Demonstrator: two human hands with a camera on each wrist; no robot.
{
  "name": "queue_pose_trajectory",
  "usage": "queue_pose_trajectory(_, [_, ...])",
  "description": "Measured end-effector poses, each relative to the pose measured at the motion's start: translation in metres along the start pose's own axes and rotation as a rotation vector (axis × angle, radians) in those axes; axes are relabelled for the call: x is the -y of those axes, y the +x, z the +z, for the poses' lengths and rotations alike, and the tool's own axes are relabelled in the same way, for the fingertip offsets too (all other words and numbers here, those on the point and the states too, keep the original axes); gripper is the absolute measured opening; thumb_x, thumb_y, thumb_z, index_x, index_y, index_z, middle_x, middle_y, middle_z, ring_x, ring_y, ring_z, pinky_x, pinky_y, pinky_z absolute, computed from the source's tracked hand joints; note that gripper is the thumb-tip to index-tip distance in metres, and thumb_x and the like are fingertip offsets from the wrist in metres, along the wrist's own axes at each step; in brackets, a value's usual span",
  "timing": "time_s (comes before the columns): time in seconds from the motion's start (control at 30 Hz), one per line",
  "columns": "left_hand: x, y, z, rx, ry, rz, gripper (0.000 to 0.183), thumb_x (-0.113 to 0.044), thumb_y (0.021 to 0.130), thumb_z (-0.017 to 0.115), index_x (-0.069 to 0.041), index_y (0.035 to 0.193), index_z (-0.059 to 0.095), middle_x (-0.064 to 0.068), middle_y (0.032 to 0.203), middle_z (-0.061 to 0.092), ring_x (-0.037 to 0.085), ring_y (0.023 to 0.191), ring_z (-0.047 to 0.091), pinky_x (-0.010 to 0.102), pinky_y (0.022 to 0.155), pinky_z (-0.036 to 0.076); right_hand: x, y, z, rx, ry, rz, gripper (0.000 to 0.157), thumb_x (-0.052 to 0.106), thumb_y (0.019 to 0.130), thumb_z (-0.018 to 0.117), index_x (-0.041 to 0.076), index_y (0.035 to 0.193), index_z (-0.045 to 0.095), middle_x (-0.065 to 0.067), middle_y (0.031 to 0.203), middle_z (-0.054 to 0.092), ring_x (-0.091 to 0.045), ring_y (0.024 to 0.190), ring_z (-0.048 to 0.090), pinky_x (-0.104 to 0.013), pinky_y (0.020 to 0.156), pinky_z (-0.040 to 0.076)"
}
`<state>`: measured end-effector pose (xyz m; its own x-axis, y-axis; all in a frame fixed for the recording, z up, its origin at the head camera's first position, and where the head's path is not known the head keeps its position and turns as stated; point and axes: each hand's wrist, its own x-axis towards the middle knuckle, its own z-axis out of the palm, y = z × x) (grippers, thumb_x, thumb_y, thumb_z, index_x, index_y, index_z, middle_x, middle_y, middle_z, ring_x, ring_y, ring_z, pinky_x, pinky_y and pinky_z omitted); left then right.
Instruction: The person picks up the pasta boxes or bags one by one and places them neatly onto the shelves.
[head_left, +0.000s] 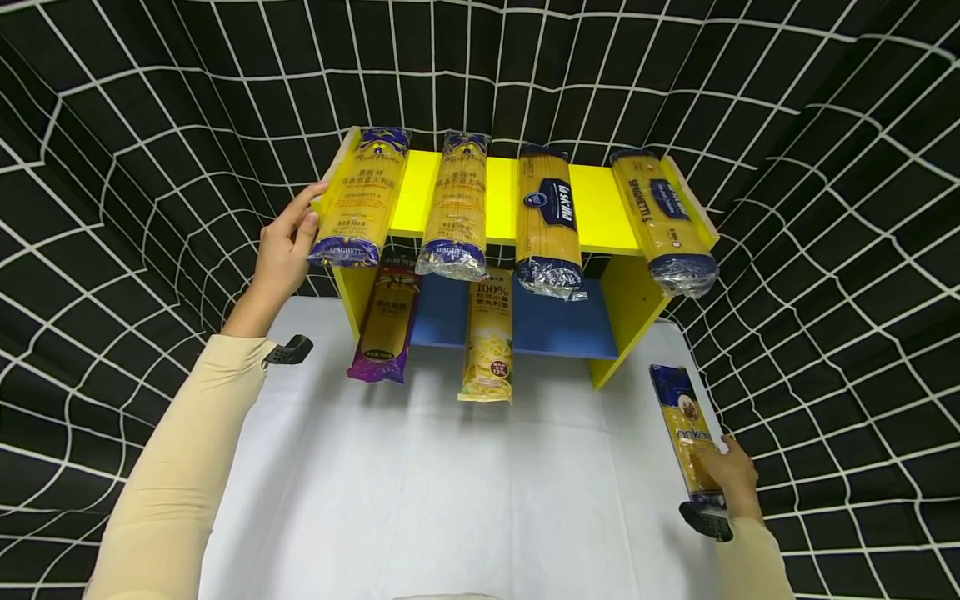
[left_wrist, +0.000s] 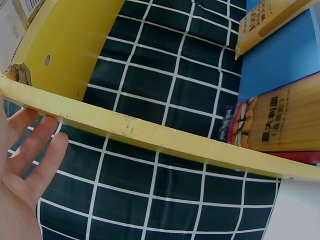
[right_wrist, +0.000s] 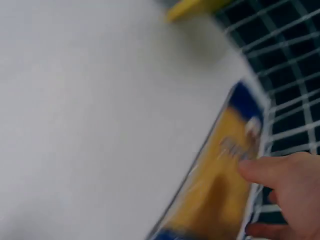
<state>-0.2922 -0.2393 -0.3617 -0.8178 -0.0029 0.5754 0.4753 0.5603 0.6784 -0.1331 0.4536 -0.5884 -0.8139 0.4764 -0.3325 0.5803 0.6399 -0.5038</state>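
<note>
My left hand (head_left: 288, 237) rests at the left side of a yellow shelf (head_left: 611, 208), its fingers (left_wrist: 47, 155) nearly straight against the outer side panel. Closest to it on the top board is a blue-ended spaghetti pack (head_left: 360, 200). At the far right, my right hand (head_left: 731, 475) is over the right edge of another spaghetti pack (head_left: 678, 417), which is yellow with dark blue ends and lies on the white table. The thumb (right_wrist: 265, 170) extends above this pack and casts a shadow on it, while the other fingers are partly hidden beside its edge.
Along the shelf top lie more spaghetti packs (head_left: 453, 204), (head_left: 551, 217), (head_left: 663, 217). A purple-ended pasta pack (head_left: 386, 321) and a pale yellow pasta pack (head_left: 489, 342) jut from the blue lower board (head_left: 558, 321). Black cloth with white grid lines (head_left: 825, 208) surrounds the white table (head_left: 450, 500).
</note>
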Motion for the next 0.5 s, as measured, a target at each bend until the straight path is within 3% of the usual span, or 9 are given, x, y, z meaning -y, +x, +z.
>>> queue_pose_trajectory(0.07, [0.0,0.0,0.0,0.002,0.001,-0.003,0.041,-0.03,0.106,0.044,-0.036,0.146,0.048,0.017,0.103,0.067,0.003,0.064,0.049,0.012,0.055,0.039,-0.015,0.001,0.004,0.04,-0.071,-0.017,0.087,0.03,0.092,0.058,-0.008,0.153,0.008,-0.046,0.144,0.026,-0.062,0.127,0.031,-0.067,0.107,0.03])
queue_pose_trajectory(0.2, [-0.001,0.0,0.0,0.003,0.003,-0.001,0.041,-0.031,0.106,0.043,-0.035,0.146,0.048,0.018,0.105,0.067,0.002,0.064,0.05,0.011,0.055,0.039,-0.03,0.005,0.012,0.029,-0.151,-0.082,0.098,0.03,0.087,0.066,-0.002,0.155,0.004,-0.048,0.137,0.031,-0.063,0.123,0.036,-0.071,0.101,0.034])
queue_pose_trajectory(0.33, [-0.001,0.0,0.0,-0.002,0.004,0.005,0.041,-0.03,0.106,0.043,-0.034,0.146,0.048,0.017,0.102,0.066,0.003,0.064,0.049,0.012,0.055,0.038,-0.03,0.011,0.01,0.058,-0.169,-0.15,0.108,0.034,0.085,0.072,0.006,0.157,-0.003,-0.047,0.138,0.036,-0.065,0.117,0.043,-0.072,0.095,0.037])
queue_pose_trajectory(0.5, [-0.001,0.0,0.001,-0.004,0.007,0.009,0.041,-0.03,0.106,0.043,-0.036,0.145,0.048,0.014,0.099,0.066,0.004,0.063,0.048,0.012,0.054,0.038,-0.025,0.016,0.004,0.122,-0.228,-0.285,0.11,0.031,0.084,0.074,0.006,0.157,-0.004,-0.045,0.13,0.047,-0.055,0.1,0.058,-0.063,0.084,0.045])
